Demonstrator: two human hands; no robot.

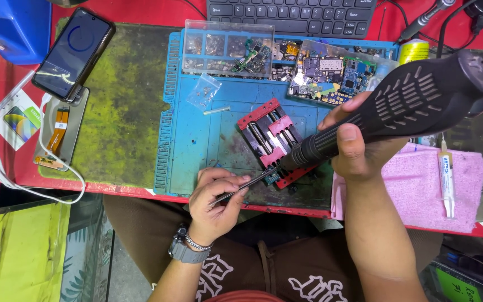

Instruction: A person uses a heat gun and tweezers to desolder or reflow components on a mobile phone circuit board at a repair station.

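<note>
Closest to us, our left hand (216,198) pinches thin tweezers (244,185) in tight fingers. Their tip reaches a tiny circuit board (273,178) at the front edge of the red and black clamp (275,140). Our right hand (356,142) wraps its fingers around a fat black hot air tool (415,103), with its nozzle pointing down at that same spot. The clamp sits on the blue mat (208,128). Farther back are clear boxes of parts (227,47) and a keyboard (292,14).
</note>
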